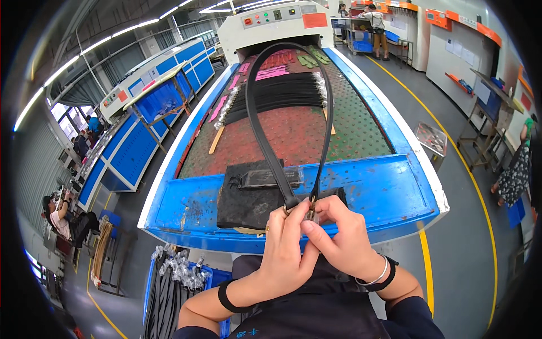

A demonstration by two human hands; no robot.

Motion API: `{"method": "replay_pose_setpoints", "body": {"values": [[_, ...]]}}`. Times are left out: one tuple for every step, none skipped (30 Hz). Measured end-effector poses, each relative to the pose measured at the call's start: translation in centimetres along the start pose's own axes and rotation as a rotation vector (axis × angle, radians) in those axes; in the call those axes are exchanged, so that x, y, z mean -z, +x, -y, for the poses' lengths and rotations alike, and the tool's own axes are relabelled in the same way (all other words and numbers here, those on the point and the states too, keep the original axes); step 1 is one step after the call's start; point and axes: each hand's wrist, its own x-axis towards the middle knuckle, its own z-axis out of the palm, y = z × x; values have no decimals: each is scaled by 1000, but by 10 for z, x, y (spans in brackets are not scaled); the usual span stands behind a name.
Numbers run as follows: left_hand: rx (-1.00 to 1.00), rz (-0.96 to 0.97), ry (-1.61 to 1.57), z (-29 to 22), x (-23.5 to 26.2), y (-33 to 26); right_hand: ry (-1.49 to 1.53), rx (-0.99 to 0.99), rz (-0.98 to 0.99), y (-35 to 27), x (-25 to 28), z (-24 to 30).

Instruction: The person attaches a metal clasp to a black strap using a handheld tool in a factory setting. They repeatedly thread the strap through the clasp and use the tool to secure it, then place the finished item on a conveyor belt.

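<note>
1. Two hands meet at the ends of a black strap (265,118) looped upward over the conveyor belt (361,121).
2. The left hand (285,248) pinches one strap end with closed fingers.
3. The right hand (341,234) grips the other end at its metal ring.
4. A black mat (248,198) lies just beyond the hands.

A blue-framed conveyor (395,192) carries rows of black straps (282,93) and pink pieces (271,72) toward a white machine (271,22). A blue bin of black straps (169,288) stands on the floor at lower left. A yellow floor line (451,152) runs along the right.
</note>
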Motion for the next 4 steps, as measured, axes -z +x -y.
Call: {"method": "replay_pose_setpoints", "body": {"values": [[39,45,-20,-1,4,0,7,-31,12,-1,3,0],[77,90,-40,-4,10,1,-11,-61,21,-3,7,-1],[117,131,-58,-7,21,2,-28,-88,34,-4,13,-2],[115,125,-57,-7,21,3,-45,-115,47,-6,20,-3]]}}
